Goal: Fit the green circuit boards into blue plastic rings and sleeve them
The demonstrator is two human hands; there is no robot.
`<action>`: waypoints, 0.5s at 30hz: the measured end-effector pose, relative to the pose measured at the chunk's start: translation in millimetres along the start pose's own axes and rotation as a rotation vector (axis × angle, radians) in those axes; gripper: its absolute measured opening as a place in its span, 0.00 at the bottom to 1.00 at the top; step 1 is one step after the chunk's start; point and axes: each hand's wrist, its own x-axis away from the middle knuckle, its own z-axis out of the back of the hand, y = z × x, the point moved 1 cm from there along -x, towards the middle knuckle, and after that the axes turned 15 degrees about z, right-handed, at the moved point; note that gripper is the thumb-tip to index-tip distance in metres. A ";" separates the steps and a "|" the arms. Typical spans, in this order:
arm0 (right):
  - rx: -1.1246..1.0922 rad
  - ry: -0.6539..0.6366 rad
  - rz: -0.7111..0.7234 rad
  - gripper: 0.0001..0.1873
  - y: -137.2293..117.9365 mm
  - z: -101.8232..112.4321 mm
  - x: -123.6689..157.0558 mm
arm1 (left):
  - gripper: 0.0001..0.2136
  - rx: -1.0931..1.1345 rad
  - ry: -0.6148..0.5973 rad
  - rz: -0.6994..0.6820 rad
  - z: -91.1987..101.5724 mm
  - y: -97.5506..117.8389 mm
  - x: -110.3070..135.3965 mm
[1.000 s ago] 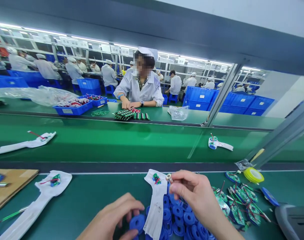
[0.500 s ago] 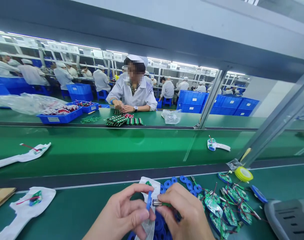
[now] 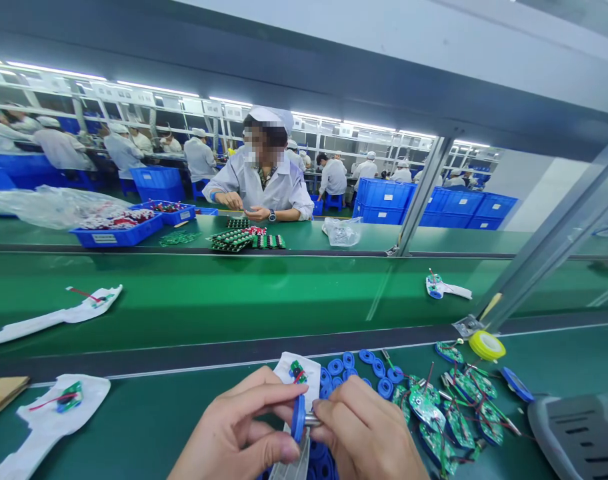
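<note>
Between the thumb and fingers of my left hand (image 3: 249, 427) is a blue plastic ring (image 3: 299, 419), held on edge. My right hand (image 3: 367, 430) pinches a small metal cylinder (image 3: 312, 420), its end meeting the ring's right face. Whether the cylinder sits inside the ring's hole cannot be seen. Beneath both hands lies a white handle-shaped shell (image 3: 311, 383), partly hidden, with a small green board (image 3: 297, 371) and red wire on its wide end. More blue rings (image 3: 335, 367) are heaped behind and below my right hand.
Several wired circuit boards (image 3: 427, 408) lie right of my hands, near yellow tape (image 3: 487, 346) and a grey device (image 3: 579, 433). Another white shell (image 3: 84, 393) rests at left. Beyond, a green belt (image 3: 264, 293) carries two white pieces. A co-worker (image 3: 279, 177) sits opposite; a metal post (image 3: 554, 233) slants at right.
My hands have turned the blue ring slightly, and the cylinder is now against it. White pieces on the belt have shifted right. The co-worker's hands have moved apart from the boards.
</note>
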 end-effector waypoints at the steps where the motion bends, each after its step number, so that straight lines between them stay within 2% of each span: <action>1: -0.007 0.000 0.009 0.06 0.1 0.6 -0.1 | 0.15 -0.025 0.008 -0.001 0.1 1.6 1.1; 8: 0.052 0.030 0.045 0.06 -0.5 3.1 0.4 | 0.18 -0.051 -0.096 -0.021 2.2 4.3 0.7; 15: -0.094 -0.007 0.074 0.05 5.1 -0.4 4.8 | 0.24 -0.303 -0.157 -0.195 9.9 -1.5 -0.9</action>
